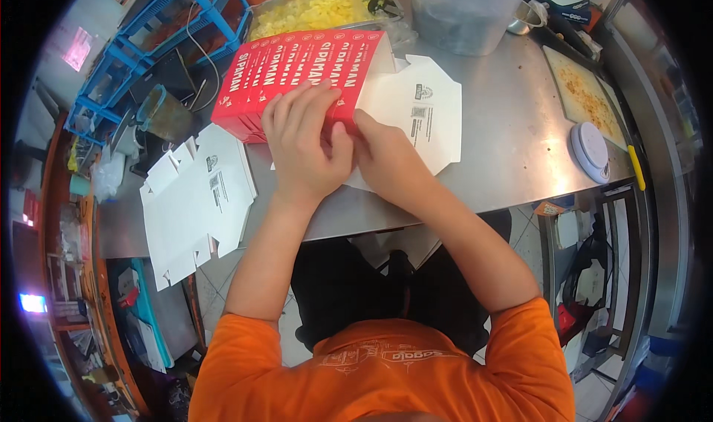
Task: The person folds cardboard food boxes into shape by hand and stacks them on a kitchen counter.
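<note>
A row of red cardboard cartons with white lettering stands packed side by side on the metal table. My left hand lies over their near side, fingers together and bent across the red faces, thumb close to the rightmost carton. At that carton's near corner, my right hand is closed on its edge; some of its fingers are hidden. A white carton panel with small black print spreads out to the right of the row. Left of my hands, a flat white carton blank with notched edges overhangs the table front.
Behind the cartons are a metal tray of yellow cut food and a large translucent tub. Rightward sit a cutting board, a white round device and a yellow handle. Blue racks and a cup stand left.
</note>
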`<state>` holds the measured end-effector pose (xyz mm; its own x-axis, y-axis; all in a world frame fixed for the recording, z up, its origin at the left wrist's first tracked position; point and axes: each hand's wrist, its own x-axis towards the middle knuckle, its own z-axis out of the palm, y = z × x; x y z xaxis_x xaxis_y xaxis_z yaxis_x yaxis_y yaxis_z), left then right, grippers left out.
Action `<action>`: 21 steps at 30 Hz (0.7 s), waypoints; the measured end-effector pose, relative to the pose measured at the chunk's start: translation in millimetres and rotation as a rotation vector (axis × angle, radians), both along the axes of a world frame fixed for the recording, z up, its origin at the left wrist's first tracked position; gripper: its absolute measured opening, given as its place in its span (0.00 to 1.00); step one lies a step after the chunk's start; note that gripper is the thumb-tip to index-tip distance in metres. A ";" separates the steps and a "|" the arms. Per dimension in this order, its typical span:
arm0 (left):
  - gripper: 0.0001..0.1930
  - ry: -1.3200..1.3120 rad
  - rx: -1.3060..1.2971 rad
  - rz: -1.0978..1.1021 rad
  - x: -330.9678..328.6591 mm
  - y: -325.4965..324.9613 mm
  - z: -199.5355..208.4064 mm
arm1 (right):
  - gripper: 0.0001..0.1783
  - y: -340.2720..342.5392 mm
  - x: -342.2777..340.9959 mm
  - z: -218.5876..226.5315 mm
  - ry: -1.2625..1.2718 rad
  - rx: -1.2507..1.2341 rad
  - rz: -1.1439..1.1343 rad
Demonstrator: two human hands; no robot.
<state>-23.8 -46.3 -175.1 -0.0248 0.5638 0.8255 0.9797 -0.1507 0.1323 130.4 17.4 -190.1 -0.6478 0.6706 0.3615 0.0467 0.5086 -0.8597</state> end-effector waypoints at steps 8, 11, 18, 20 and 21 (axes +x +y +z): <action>0.25 -0.108 -0.021 -0.134 -14.2 -4.8 -2.3 | 0.12 16.7 23.7 -18.7 -0.272 0.385 -0.051; 0.26 -0.072 -0.040 -0.075 -11.0 -5.9 -4.9 | 0.08 16.9 20.5 -20.1 -0.269 0.405 -0.081; 0.27 -0.066 -0.039 -0.074 -6.5 -1.6 -6.2 | 0.09 12.5 10.6 -21.4 -0.224 0.378 -0.027; 0.28 -0.076 -0.012 -0.073 -7.2 -2.6 -8.0 | 0.11 19.8 20.0 -12.7 -0.234 0.301 0.033; 0.28 -0.075 -0.003 -0.066 -8.6 -2.5 -9.6 | 0.14 26.0 27.3 -6.7 -0.239 0.188 0.106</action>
